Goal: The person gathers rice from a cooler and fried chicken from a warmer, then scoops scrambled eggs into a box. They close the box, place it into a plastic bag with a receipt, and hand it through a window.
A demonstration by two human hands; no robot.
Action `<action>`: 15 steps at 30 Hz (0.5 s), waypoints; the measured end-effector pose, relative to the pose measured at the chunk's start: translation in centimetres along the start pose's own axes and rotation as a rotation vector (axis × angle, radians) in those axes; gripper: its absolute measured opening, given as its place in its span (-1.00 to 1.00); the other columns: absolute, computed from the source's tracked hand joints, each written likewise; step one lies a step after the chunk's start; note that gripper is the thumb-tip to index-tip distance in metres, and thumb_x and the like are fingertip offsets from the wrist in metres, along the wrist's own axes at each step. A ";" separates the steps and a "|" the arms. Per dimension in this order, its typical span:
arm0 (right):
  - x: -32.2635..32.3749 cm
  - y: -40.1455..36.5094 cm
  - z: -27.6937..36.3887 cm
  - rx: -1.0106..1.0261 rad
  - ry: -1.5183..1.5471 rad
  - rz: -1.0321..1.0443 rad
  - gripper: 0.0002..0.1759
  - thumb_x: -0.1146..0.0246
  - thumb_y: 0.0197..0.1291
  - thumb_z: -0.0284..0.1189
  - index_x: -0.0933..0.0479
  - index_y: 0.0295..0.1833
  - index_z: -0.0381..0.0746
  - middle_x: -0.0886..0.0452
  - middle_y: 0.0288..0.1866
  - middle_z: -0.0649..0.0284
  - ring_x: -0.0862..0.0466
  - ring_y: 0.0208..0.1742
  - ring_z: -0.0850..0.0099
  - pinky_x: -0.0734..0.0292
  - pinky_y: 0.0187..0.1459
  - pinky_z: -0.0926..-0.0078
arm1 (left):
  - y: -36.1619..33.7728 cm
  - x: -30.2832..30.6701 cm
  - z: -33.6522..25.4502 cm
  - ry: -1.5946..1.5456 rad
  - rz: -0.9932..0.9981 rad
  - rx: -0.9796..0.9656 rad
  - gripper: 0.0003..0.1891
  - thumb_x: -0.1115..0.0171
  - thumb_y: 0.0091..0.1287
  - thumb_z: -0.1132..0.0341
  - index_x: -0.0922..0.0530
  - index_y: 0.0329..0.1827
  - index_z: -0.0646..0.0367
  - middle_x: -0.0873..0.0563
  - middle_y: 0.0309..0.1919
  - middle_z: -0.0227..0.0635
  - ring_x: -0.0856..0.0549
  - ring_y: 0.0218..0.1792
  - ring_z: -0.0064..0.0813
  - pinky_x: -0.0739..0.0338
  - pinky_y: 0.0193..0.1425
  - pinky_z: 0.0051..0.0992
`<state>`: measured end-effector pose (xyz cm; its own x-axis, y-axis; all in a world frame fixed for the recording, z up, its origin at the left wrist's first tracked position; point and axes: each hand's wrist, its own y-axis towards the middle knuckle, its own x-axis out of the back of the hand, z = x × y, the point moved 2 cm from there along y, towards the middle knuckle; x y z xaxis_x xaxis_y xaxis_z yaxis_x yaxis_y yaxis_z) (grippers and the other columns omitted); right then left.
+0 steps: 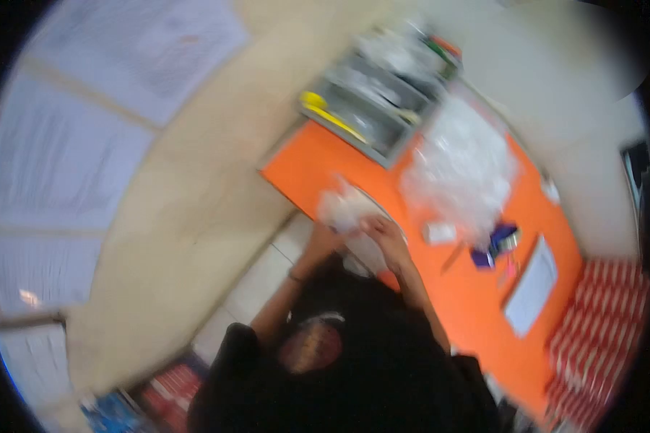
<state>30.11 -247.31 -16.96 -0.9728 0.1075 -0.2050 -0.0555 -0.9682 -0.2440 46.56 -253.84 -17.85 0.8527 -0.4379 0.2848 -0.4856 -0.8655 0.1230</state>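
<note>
Head view, tilted and motion-blurred. A beige wall (195, 202) is filling the left half, and pale printed sheets (65, 144) are hanging on it in rows. An orange table (477, 310), smooth and flat, is running diagonally across the right half. A red-and-white patterned stack (599, 339) is sitting beside its far right end.

A large clear plastic bag (458, 162), wrinkled and glossy, is slumping on the table just beside a grey compartment tray (372, 108). The tray is holding small mixed items, among them something yellow (318, 105). A white rectangular sheet (531, 285) is lying flat towards the right. A blue-purple item (495, 242) and a small white box (439, 232) are lying between it and the bag.

The person, in a dark top, is reaching both forearms forward over the table's near corner. A white crumpled bundle (343, 208) is sitting there, between and just above the two hands. The right hand (384, 229) is curling its fingers onto the bundle's lower edge, pinching it. The left hand (323, 237) is meeting the bundle from below. Its fingers are hiding behind the bundle, so its grip cannot be told.

The bundle is probably light, soft and easily crushed, either thin film or paper; blur prevents a firmer reading. If it is film, it would likely be slippery. A gathered fold or edge would offer a surer hold than the puffed middle.
</note>
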 end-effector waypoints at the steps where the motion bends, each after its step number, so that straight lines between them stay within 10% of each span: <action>1: -0.1 -0.4 0.3 -0.041 0.065 -0.057 -0.87 -0.22 0.26 -0.49 -0.59 -0.19 -0.35 -0.60 -0.26 0.23 -0.59 -0.14 0.46 -0.45 -0.01 0.51 | -0.2 -0.4 1.6 -0.021 -0.006 -0.015 -0.37 -0.49 0.11 0.18 -0.44 0.21 0.22 -0.56 0.11 -0.22 -0.53 0.18 -0.30 -0.44 0.24 -0.27; 5: 0.4 -0.4 -0.6 0.047 0.169 -0.020 -0.96 -0.17 0.23 -0.57 -0.49 -0.29 -0.24 -0.53 -0.34 0.33 -0.53 -0.30 0.53 -0.46 -0.24 0.57 | -1.2 -1.5 -0.7 0.118 -0.135 -0.149 -0.60 -0.14 0.34 0.12 -0.54 0.20 0.04 -0.50 0.24 -0.17 -0.40 0.31 -0.15 -0.18 0.45 -0.24; 9: 3.4 0.4 -2.2 0.042 0.086 -0.055 -0.83 -0.14 0.35 -0.35 -0.46 -0.15 -0.25 -0.47 -0.19 0.30 -0.45 -0.15 0.50 -0.40 -0.10 0.54 | -1.3 -4.4 1.5 -0.217 -0.111 0.120 -0.58 -0.10 0.41 0.02 -0.48 -0.30 0.29 -0.61 -0.48 -0.16 -0.55 -0.48 -0.16 -0.41 -0.33 -0.20; 11: 3.5 1.1 -2.6 0.059 0.063 0.004 -0.82 -0.14 0.35 -0.36 -0.46 -0.14 -0.26 -0.47 -0.18 0.29 -0.45 -0.14 0.49 -0.40 -0.09 0.54 | -0.3 -6.8 2.9 -0.614 -0.309 0.119 -0.53 -0.10 0.41 -0.03 -0.47 -0.36 0.29 -0.58 -0.52 -0.18 -0.51 -0.51 -0.19 -0.38 -0.36 -0.23; 15: 2.4 2.4 -2.9 0.072 0.052 0.091 -0.81 -0.15 0.34 -0.36 -0.46 -0.12 -0.28 -0.48 -0.16 0.27 -0.46 -0.12 0.48 -0.41 -0.07 0.53 | -0.9 -5.1 1.8 -0.056 -0.230 -0.294 -0.57 -0.24 0.30 0.11 -0.48 -0.50 0.37 -0.59 -0.55 -0.08 -0.54 -0.53 -0.38 -0.38 -0.44 -0.32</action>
<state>28.32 -248.70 -20.77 -0.9618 0.0282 -0.2724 0.0146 -0.9880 -0.1538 42.95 -251.28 -21.12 0.9513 -0.2595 0.1665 -0.3074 -0.8398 0.4475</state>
